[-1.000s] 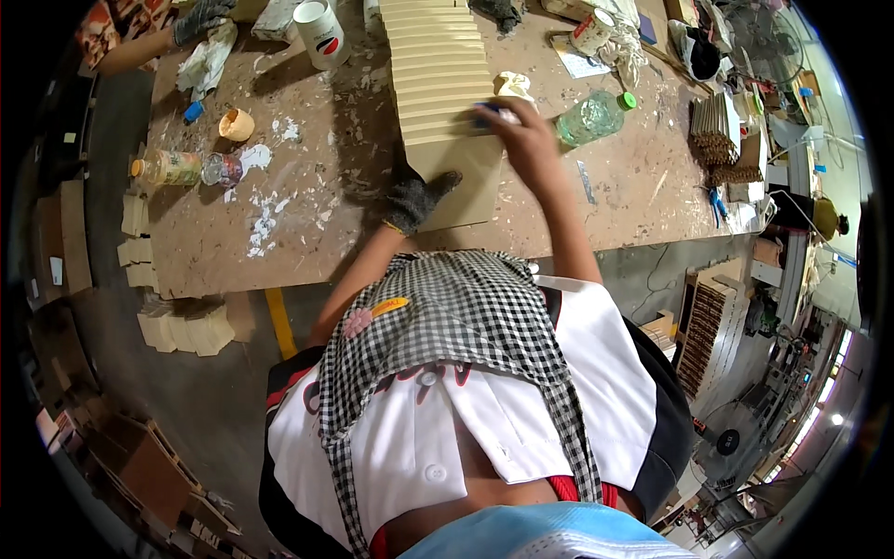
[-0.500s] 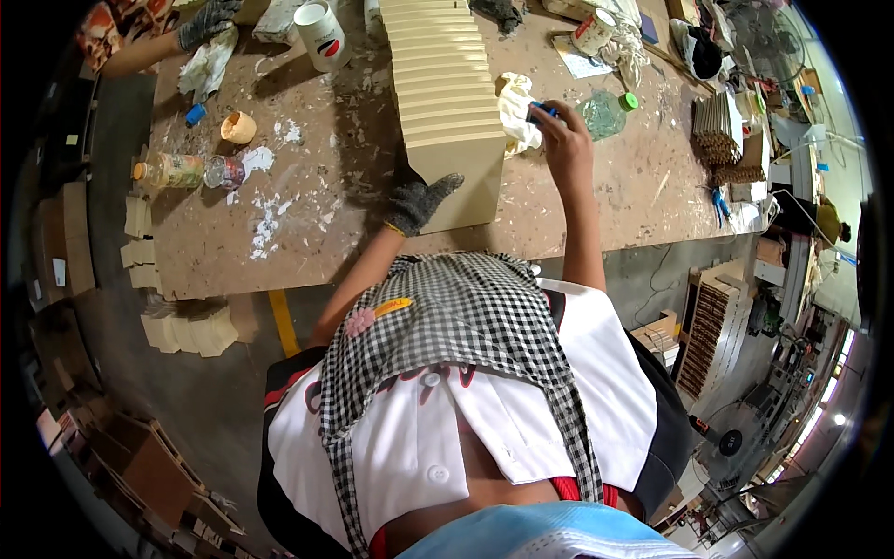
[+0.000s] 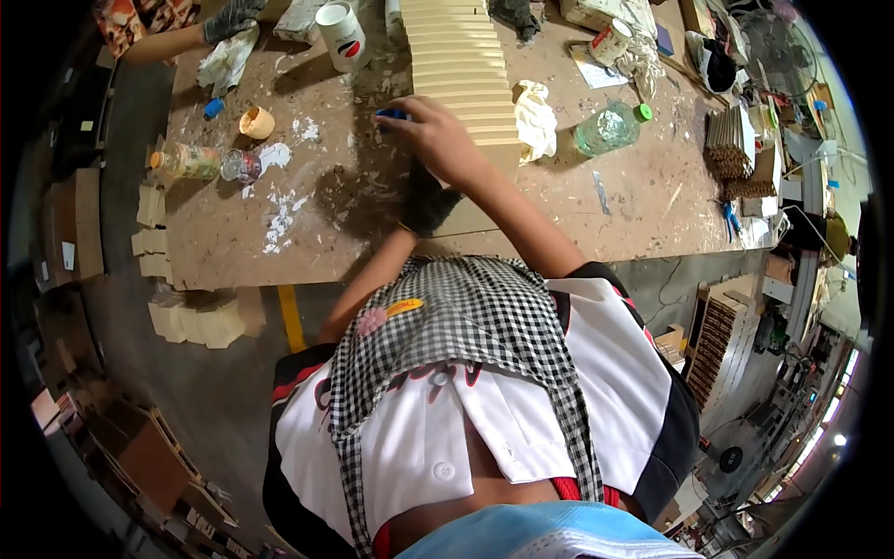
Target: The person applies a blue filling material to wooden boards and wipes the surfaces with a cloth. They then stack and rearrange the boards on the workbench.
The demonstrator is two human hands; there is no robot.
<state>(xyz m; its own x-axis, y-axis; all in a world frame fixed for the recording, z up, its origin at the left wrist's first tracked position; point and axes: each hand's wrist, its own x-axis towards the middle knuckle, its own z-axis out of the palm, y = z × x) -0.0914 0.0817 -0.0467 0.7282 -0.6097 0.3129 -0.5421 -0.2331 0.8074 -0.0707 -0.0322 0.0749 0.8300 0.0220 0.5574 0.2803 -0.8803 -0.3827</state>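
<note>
The right hand [image 3: 433,140] pinches a small blue object [image 3: 391,118] at its fingertips, just past the left edge of the stepped stack of tan boards [image 3: 456,65]; how the fingers close around it is partly hidden by the back of the hand, and whether it touches anything beneath cannot be told. The stack runs away from the person, beyond and to the right of this grip, with the right forearm lying across its near end. Just below the grip, the left hand [image 3: 430,203], in a dark glove, rests at the stack's near left corner; its fingers are mostly covered, so whether they press or lie spread cannot be told. The step in hand looks like working the blue object across the boards' stepped edges while the gloved hand steadies them. The next move seems to call for a light, level pinch, the forearm held clear of the glove, and enough steadiness that the boards do not slide out of their steps. Right of the grip, past the stack, lie a crumpled cream cloth [image 3: 535,126] and, farther out, a green bottle [image 3: 610,129]; left of it stands an orange cup [image 3: 256,122] on the stained table [image 3: 317,256].
</note>
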